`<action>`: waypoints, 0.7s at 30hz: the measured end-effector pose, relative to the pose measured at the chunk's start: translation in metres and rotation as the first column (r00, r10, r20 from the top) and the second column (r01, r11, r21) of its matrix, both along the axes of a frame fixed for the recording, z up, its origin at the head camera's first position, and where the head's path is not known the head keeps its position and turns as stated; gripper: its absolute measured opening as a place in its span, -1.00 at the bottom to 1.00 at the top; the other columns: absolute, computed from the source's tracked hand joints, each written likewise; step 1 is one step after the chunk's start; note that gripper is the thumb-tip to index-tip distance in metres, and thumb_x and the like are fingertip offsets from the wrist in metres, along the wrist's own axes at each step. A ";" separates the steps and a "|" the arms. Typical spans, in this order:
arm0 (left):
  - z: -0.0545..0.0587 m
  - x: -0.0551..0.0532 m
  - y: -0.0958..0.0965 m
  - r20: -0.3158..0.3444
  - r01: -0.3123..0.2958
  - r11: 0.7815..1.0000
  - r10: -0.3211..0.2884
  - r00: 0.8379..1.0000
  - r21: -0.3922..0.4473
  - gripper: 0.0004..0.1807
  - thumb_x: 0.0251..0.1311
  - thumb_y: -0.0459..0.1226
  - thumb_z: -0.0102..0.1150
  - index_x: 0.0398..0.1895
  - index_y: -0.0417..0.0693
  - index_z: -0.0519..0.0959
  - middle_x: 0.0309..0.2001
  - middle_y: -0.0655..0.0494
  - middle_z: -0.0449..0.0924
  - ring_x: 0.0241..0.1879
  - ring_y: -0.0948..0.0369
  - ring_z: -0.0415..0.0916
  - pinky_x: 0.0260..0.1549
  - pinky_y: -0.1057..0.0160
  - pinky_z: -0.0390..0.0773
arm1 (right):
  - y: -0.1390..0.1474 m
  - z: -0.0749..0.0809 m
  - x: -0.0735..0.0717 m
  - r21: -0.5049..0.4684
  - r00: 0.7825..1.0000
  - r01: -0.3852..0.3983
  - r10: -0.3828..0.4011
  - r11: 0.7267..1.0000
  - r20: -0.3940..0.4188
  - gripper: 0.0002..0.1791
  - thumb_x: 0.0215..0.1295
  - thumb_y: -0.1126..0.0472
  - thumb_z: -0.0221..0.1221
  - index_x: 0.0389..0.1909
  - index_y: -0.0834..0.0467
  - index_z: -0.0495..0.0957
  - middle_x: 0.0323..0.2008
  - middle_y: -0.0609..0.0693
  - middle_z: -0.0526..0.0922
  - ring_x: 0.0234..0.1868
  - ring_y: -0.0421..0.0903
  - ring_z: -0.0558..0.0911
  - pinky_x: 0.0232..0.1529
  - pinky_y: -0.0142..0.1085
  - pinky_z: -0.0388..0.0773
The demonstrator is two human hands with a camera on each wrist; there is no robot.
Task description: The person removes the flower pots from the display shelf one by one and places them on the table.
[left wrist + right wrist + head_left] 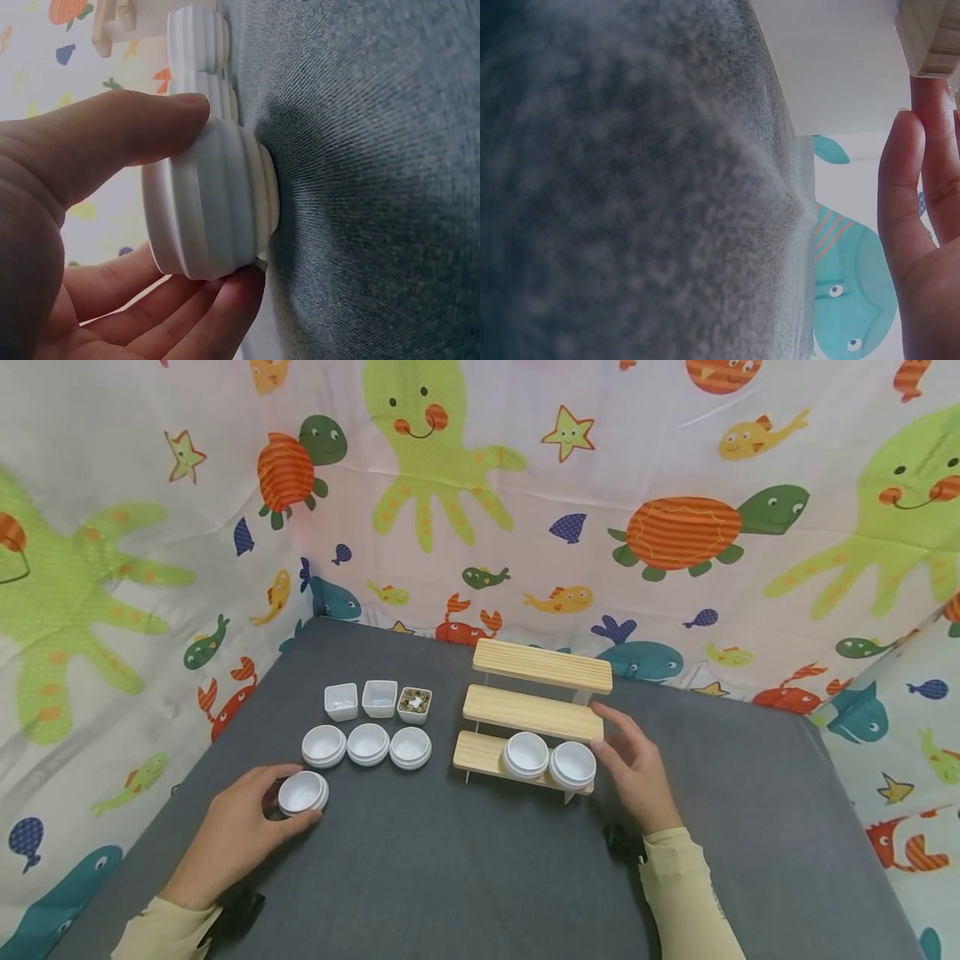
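Note:
At the near left of the table, my left hand [242, 828] grips a small round white bowl [302, 793] between thumb and fingers. In the left wrist view the ridged side of this white bowl [217, 202] faces the camera, its base close to the cloth. Across the table, my right hand [636, 770] reaches to the right end of a three-tier wooden stand [536, 712], fingers extended. The right wrist view has those fingers [934, 127] at the end of a wooden board [930, 37]. Two round white bowls [527, 754] stand side by side on the lowest tier.
Beyond the left hand sit several round white bowls [368, 744] in a row. Behind them are two square white dishes [379, 698] and a square dish [415, 705] with small brownish bits inside. A sea-animal curtain [495, 485] borders the grey table [450, 877].

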State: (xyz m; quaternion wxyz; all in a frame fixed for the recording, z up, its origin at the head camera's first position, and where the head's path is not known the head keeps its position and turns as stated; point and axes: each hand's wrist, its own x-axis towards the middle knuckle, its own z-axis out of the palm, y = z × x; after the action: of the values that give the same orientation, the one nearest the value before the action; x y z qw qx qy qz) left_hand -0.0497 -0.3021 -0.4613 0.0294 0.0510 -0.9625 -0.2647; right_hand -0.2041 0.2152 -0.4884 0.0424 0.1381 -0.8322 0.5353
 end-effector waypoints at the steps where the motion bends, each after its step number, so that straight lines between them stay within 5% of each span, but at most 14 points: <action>1: 0.000 0.000 0.000 0.001 -0.001 1.000 0.001 1.000 0.002 -0.21 0.07 0.06 0.68 0.33 -0.06 0.62 0.16 -0.14 0.69 -0.08 0.10 0.67 -0.14 0.05 0.63 | 0.000 0.000 0.000 0.002 1.000 0.002 -0.002 1.000 0.000 -0.44 0.62 0.08 0.23 0.56 -0.18 0.45 0.53 -0.09 0.50 0.11 -0.27 0.72 0.16 -0.55 0.57; 14: -0.003 -0.003 0.001 0.047 -0.014 1.000 0.014 0.999 0.003 -0.15 0.06 0.12 0.67 0.36 -0.07 0.59 0.16 -0.16 0.69 -0.04 0.05 0.69 -0.10 -0.01 0.66 | 0.001 0.002 0.003 0.043 1.000 0.013 -0.013 0.999 -0.009 -0.44 0.63 0.07 0.21 0.58 -0.20 0.43 0.55 -0.10 0.48 0.13 -0.24 0.71 0.16 -0.54 0.56; 21: 0.003 -0.003 0.003 0.032 -0.005 1.000 0.005 0.999 0.008 0.00 0.06 0.16 0.66 0.47 -0.14 0.48 0.30 -0.24 0.58 0.24 -0.17 0.57 0.18 -0.32 0.56 | 0.000 0.003 0.003 0.031 1.000 0.010 -0.010 0.999 -0.001 -0.44 0.62 0.06 0.23 0.57 -0.20 0.44 0.54 -0.11 0.50 0.12 -0.14 0.73 0.15 -0.54 0.56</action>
State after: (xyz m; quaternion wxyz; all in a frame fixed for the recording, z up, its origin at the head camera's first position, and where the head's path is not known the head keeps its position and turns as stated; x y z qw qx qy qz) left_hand -0.0523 -0.2992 -0.4587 0.0144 0.0577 -0.9617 -0.2675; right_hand -0.2012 0.2153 -0.4857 0.0432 0.1346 -0.8411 0.5221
